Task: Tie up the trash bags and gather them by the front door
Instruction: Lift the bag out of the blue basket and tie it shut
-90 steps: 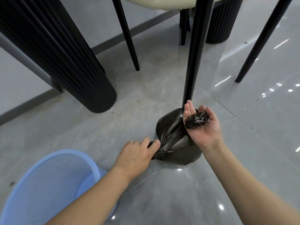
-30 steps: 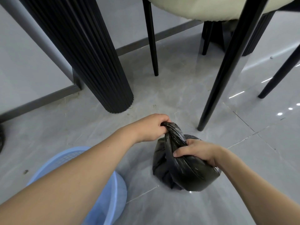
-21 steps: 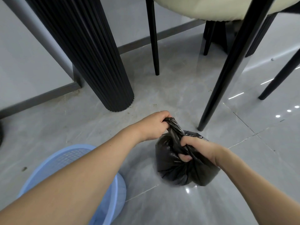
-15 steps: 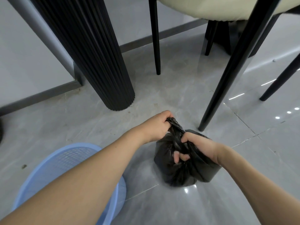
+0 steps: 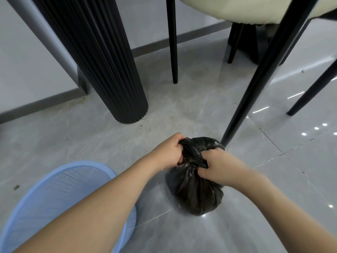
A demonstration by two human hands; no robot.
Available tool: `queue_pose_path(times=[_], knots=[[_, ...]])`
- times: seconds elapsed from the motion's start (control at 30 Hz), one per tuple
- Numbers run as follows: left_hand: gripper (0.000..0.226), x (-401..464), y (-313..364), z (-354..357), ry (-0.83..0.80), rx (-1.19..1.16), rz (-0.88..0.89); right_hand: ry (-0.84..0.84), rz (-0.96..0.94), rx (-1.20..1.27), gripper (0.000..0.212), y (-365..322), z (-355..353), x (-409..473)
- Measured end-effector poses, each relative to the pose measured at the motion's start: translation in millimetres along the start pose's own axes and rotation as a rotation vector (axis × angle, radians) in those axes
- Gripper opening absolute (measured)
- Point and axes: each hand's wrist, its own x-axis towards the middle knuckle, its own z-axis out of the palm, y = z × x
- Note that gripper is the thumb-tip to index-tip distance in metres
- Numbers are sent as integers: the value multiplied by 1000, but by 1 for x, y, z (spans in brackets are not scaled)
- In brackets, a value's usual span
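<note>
Leftmost, low in the view, a pale blue mesh wastebasket [image 5: 60,203] is seen on the grey tiled floor [image 5: 91,139], its rim partly crossed by the left forearm. Behind it, a black fluted table pedestal [image 5: 109,70] is planted on the tiles, with a grey skirting strip running along the wall at its back.

Toward the middle, the left hand [image 5: 168,152] is closed round a twisted end of the black trash bag [image 5: 197,190]; the fingers are curled tight over the plastic at the bag's upper left. A thin black chair leg [image 5: 174,42] is seen upright farther back.

The bag is set on the floor, between the two hands, its body bulging below the gathered neck. The neck is drawn up into twisted strands that are crossed at the top; whether a knot is completed cannot be told.

Right of the neck, the right hand [image 5: 217,167] is clenched on the other strand, fingers curled and buried in the plastic, knuckles toward the camera.

Just beyond the bag, a slanted black chair leg [image 5: 259,75] is footed on the tile, near the bag's far edge; contact cannot be judged. A cream seat cushion [image 5: 237,8] is seen above, and further dark legs to the far right
</note>
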Motion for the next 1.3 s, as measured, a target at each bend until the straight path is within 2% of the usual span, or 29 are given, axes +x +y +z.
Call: queue_pose_path(times=[0.1, 0.17, 0.2, 0.27, 0.33, 0.5, 0.57, 0.6, 0.67, 0.73, 0.77, 0.83, 0.9, 0.97, 1.03, 1.13, 1.2, 1.3], knots=[[21, -6, -2, -1, 111, 194, 34, 152, -73, -161, 20, -5, 1, -7], [21, -10, -1, -3, 282, 326, 168, 170, -122, -183, 20, -6, 0, -9], [23, -10, -2, -3, 312, 273, 256, 161, -142, -173, 21, -4, 0, -8], [27, -8, -3, -5, 215, 13, 311, 144, -182, -140, 22, 1, 0, -5], [28, -6, -6, -4, 91, -113, 246, 158, -223, -146, 22, 6, 1, -2], [24, -4, -15, 1, 72, 76, 167, 276, -331, -130, 19, 15, 16, -3], [21, -5, -14, 1, 50, 284, 143, 347, -373, -123, 19, 19, 21, -5], [23, -6, -14, 1, 64, 399, 135, 368, -385, -98, 21, 21, 23, -6], [26, -7, -15, 2, 206, 508, 206, 386, -397, -29, 26, 24, 24, -5], [31, -5, -20, 3, 330, 359, 345, 359, -392, 30, 29, 25, 24, -3], [34, -3, -21, 4, 308, 211, 386, 329, -385, 57, 28, 25, 24, -2], [34, 0, -20, 6, 159, -16, 369, 242, -352, 107, 24, 25, 21, -1], [28, 1, -19, 9, 79, -80, 315, 187, -326, 109, 23, 25, 18, 0], [27, 1, -21, 10, 92, -35, 274, 189, -324, 88, 24, 25, 17, -1], [22, 0, -21, 7, 98, 199, 248, 229, -329, 108, 24, 24, 21, -2], [17, -2, -14, 7, 154, 546, 278, 381, -325, 116, 25, 20, 28, -3], [22, -1, -13, 7, 209, 536, 288, 465, -362, 75, 24, 19, 31, -4], [27, 5, -21, 3, 171, 208, 301, 502, -427, -24, 24, 19, 32, -4]])
